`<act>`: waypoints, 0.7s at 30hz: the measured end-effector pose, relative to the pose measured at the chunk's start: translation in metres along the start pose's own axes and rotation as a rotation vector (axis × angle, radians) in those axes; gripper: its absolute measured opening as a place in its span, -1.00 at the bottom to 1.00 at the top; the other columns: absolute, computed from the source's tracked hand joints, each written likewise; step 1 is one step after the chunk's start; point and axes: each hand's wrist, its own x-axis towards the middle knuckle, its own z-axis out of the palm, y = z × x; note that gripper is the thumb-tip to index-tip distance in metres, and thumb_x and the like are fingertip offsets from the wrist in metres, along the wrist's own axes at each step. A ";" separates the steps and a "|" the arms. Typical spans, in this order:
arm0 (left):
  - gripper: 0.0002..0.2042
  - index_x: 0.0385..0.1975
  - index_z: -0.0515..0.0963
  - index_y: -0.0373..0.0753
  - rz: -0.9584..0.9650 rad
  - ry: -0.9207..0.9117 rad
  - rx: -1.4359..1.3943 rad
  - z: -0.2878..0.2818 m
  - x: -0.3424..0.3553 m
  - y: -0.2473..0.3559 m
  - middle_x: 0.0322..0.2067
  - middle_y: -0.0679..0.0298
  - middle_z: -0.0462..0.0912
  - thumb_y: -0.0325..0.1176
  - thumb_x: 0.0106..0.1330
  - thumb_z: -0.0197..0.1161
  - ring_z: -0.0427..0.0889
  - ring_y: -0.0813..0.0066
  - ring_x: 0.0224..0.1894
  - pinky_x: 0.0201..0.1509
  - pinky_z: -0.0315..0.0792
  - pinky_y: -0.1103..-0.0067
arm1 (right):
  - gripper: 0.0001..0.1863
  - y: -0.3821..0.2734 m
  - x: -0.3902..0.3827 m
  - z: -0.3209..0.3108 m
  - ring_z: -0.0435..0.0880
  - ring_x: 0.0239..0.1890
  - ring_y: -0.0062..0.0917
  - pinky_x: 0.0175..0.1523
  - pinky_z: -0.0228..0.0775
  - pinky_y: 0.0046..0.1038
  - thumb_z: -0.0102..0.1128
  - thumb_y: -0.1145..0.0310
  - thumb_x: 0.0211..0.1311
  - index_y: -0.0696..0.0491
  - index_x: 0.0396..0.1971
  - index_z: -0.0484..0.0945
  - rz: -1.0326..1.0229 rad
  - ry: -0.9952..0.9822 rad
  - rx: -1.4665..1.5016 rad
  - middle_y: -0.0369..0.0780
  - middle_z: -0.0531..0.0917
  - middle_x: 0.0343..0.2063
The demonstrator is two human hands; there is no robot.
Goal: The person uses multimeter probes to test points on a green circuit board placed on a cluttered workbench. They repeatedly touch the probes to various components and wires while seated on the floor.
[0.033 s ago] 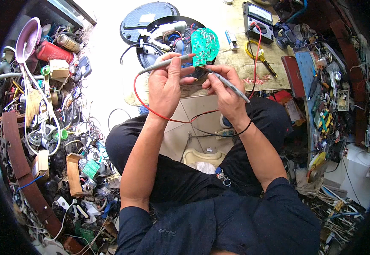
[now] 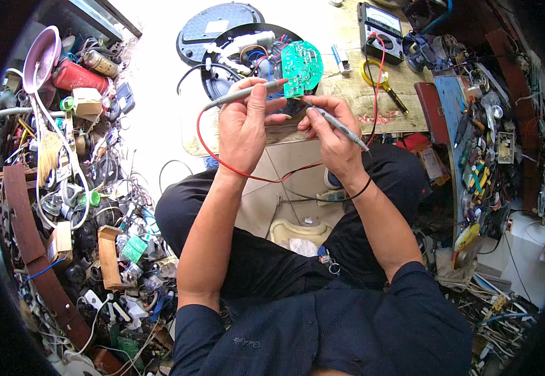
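My left hand point(image 2: 245, 119) grips a grey test probe point(image 2: 238, 95) with a red lead, its reddish tip at the left edge of a green circuit board point(image 2: 302, 66). Between the fingers of my right hand point(image 2: 334, 128) is a second grey test probe point(image 2: 341, 128) with a black lead; its tip points at the board's lower edge. Whether either tip touches metal, I cannot tell. The board stands tilted against an opened round black appliance housing point(image 2: 291, 34) full of wires and white parts. Both leads belong to an analog multimeter point(image 2: 382, 32) at the back right.
A wooden bench point(image 2: 341, 94) carries the housing, a dark round lid point(image 2: 216, 28), a small box point(image 2: 341, 59) and a yellow-rimmed magnifying glass point(image 2: 382, 81). Heaped parts and cables point(image 2: 128, 207) lie at left. A blue board point(image 2: 454, 131) with tools stands at right.
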 end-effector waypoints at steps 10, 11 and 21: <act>-0.69 0.15 0.48 -0.32 0.048 -0.029 0.033 0.000 0.000 0.001 0.07 0.08 0.77 -0.18 0.71 0.11 0.81 0.44 -0.05 -0.16 0.77 0.61 | -0.76 -0.001 0.002 0.001 0.72 -0.28 -0.63 -0.17 0.59 -0.57 0.14 0.43 0.64 0.18 0.15 0.53 -0.021 -0.005 0.013 -0.20 0.73 -0.27; -0.70 0.15 0.48 -0.32 0.045 -0.029 0.030 0.000 -0.001 0.001 0.07 0.08 0.77 -0.19 0.71 0.11 0.81 0.44 -0.04 -0.15 0.77 0.61 | -0.77 0.000 0.002 0.001 0.72 -0.27 -0.63 -0.16 0.59 -0.57 0.14 0.43 0.64 0.18 0.15 0.53 -0.021 -0.008 0.019 -0.20 0.73 -0.27; -0.69 0.21 0.45 -0.31 0.075 -0.051 0.137 -0.006 -0.010 -0.002 0.18 -0.05 0.70 -0.21 0.74 0.03 0.81 0.27 0.06 0.03 0.75 0.51 | -0.82 -0.001 0.004 0.006 0.70 -0.33 -0.66 -0.20 0.60 -0.56 0.19 0.47 0.59 0.18 0.06 0.56 -0.079 0.016 0.082 -0.27 0.71 -0.37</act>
